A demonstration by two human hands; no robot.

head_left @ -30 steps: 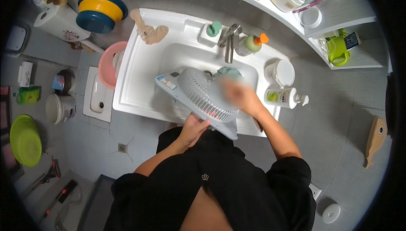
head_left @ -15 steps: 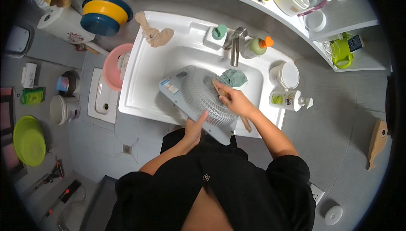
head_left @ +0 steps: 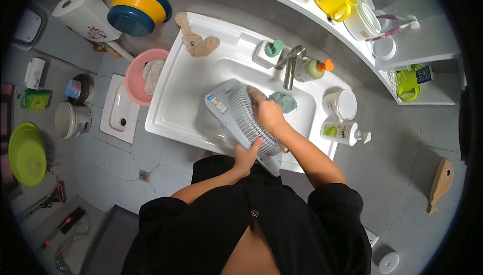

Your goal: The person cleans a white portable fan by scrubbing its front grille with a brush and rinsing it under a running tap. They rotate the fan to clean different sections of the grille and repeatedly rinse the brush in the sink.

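A grey fan panel (head_left: 246, 119) with a domed, slotted grille is tilted over the white sink (head_left: 173, 89), its lower edge near my body. My left hand (head_left: 247, 157) is closed on the panel's near edge, thumb on the grille. Against the far right side of the grille presses my right hand (head_left: 268, 113), fingers curled round a slim wooden-handled tool (head_left: 285, 149). Only the tool's lower end shows; the hand and panel hide its head. Just beyond the right hand, a wet green cloth (head_left: 284, 102) lies crumpled in the basin.
A metal faucet (head_left: 292, 68) rises behind the basin between two pump bottles. On the right rim stand a white tub (head_left: 341, 104) and a white pump bottle (head_left: 344, 133). Beige socks (head_left: 198, 43) lie at the far left corner. A pink basin (head_left: 136, 76) is left of the sink.
The panel has tipped more steeply, so its grille turns to the right. My right hand has shifted along the grille, and the wooden handle is now mostly hidden. The view has swung slightly.
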